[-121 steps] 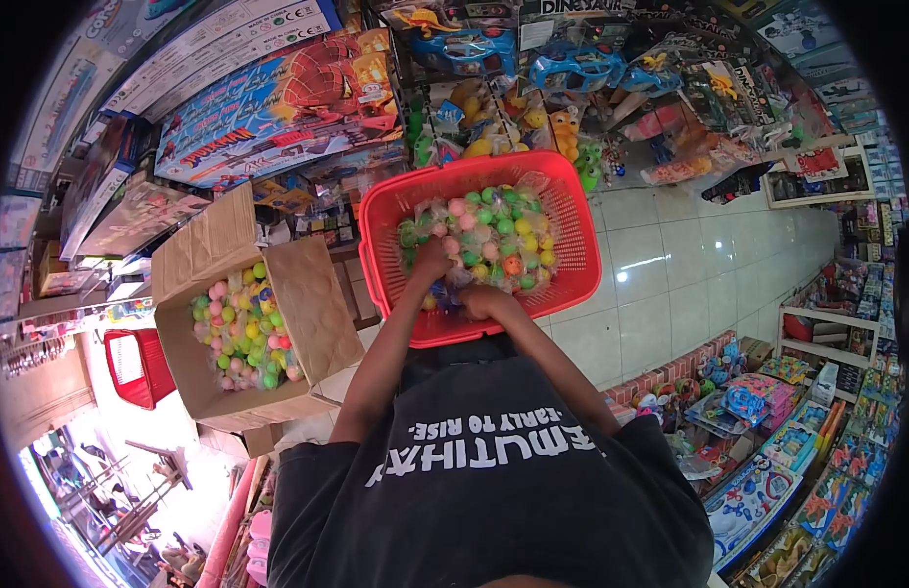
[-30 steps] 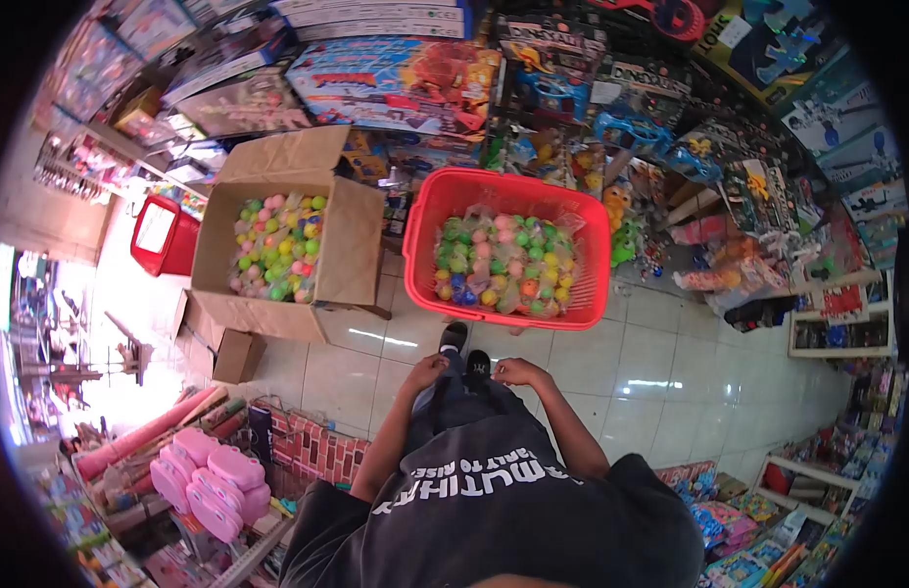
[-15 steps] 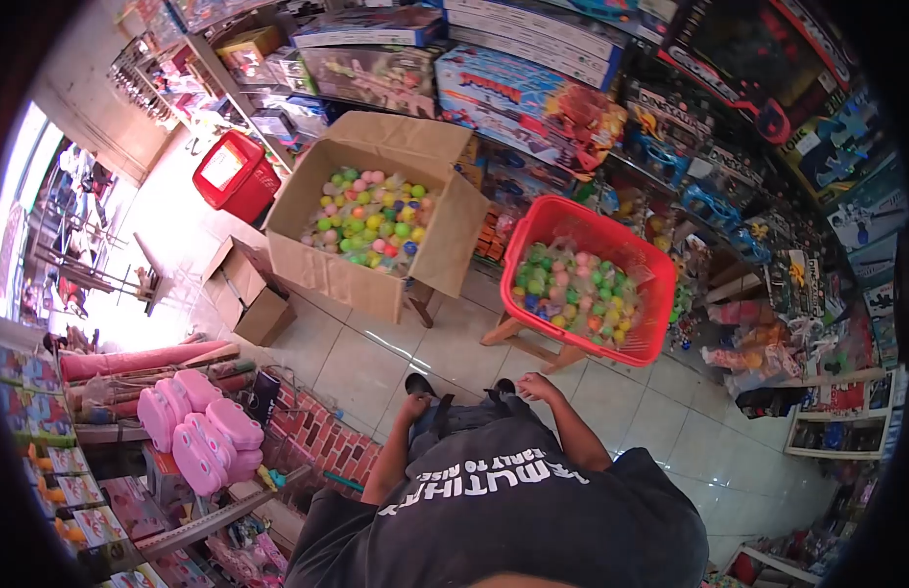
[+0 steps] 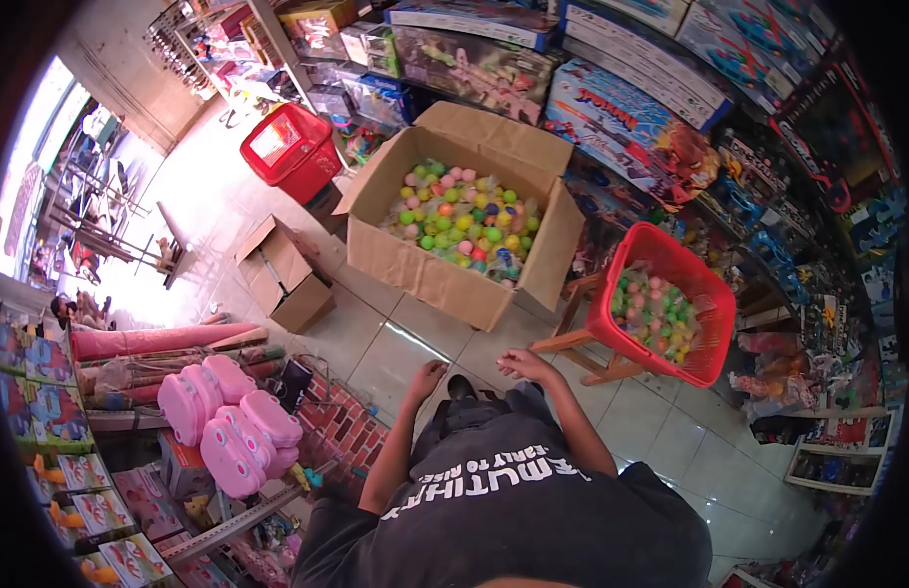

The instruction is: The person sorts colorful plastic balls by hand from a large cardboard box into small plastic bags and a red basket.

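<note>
My left hand (image 4: 429, 379) is held out in front of my body, fingers loosely bent, with no object visible in it. My right hand (image 4: 522, 366) reaches forward at waist height, its fingers slightly apart and nothing seen in them. Ahead of both hands stands a large open cardboard box (image 4: 415, 267), filled with many small coloured balls (image 4: 464, 220), some in clear plastic. To the right, a red plastic basket (image 4: 714, 333) rests on a wooden stool (image 4: 601, 366) and holds similar bagged balls (image 4: 655, 309). Neither hand touches the box or the basket.
A smaller cardboard box (image 4: 288, 279) and a red lidded bin (image 4: 293, 152) stand on the left. Pink cases (image 4: 244, 451) sit on a shelf beside my left arm. Shelves of boxed toys (image 4: 621, 122) line the far side. Tiled floor (image 4: 401, 353) lies between.
My view has shifted, so the box and basket appear farther right. Both hands have risen and moved forward from beside my legs. One foot is now farther forward.
</note>
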Demonstrator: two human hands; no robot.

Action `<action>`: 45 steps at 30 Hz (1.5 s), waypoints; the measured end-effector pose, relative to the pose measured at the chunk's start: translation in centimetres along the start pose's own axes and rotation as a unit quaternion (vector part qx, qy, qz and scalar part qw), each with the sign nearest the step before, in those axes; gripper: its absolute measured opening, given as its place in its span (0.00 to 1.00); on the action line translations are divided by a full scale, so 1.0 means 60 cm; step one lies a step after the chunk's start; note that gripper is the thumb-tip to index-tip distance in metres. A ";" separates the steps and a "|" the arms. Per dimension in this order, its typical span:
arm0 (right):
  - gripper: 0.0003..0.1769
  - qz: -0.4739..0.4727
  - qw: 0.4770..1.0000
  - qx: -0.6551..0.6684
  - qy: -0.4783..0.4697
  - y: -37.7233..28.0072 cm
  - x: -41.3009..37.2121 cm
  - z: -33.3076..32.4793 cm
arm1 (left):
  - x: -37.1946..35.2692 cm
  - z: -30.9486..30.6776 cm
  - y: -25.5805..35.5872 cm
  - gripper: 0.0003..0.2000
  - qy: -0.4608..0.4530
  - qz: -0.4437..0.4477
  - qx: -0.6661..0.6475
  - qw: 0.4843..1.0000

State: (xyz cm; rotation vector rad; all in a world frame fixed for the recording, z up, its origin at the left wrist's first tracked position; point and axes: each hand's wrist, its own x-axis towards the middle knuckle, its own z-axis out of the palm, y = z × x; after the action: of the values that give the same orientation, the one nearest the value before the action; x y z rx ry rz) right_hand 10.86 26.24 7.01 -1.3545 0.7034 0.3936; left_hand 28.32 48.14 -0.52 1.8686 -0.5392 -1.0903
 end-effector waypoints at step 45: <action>0.24 -0.145 0.810 -0.470 0.319 -0.455 0.470 -0.094 | 0.501 -0.255 0.369 0.18 -0.066 0.128 0.355 0.924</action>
State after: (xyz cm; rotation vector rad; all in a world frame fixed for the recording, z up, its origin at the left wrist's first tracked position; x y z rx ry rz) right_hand 47.66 11.60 8.41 -2.5796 0.8620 -0.0113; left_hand 58.30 22.47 7.71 2.2443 -1.3596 -0.9075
